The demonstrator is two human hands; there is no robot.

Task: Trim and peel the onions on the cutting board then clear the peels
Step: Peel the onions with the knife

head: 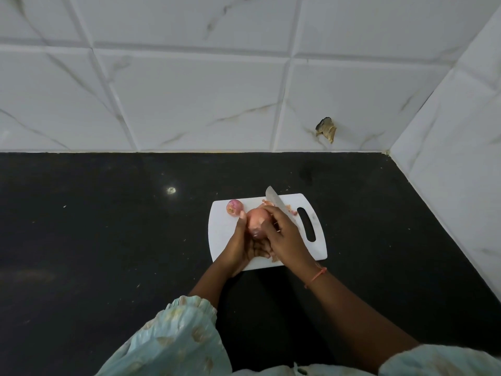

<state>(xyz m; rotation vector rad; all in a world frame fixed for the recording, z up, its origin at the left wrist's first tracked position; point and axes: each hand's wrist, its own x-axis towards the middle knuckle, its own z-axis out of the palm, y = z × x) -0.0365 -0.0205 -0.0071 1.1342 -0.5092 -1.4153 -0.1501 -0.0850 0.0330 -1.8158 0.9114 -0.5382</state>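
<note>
A white cutting board [230, 240] with a handle slot lies on the black counter. My left hand [241, 248] cups a pink onion [254, 219] just above the board. My right hand [284, 237] grips a knife [275, 200] whose blade points away from me, and its fingers touch the top of the same onion. A second, smaller onion [234, 207] sits at the board's far left corner. Loose peels [291, 210] lie on the board by the blade, and another scrap of peel [275, 257] shows under my right hand.
The black counter [108, 240] runs to a white tiled wall [189, 90] at the back and another on the right. A chipped hole [326, 128] marks the back wall. Small crumbs dot the counter around the board.
</note>
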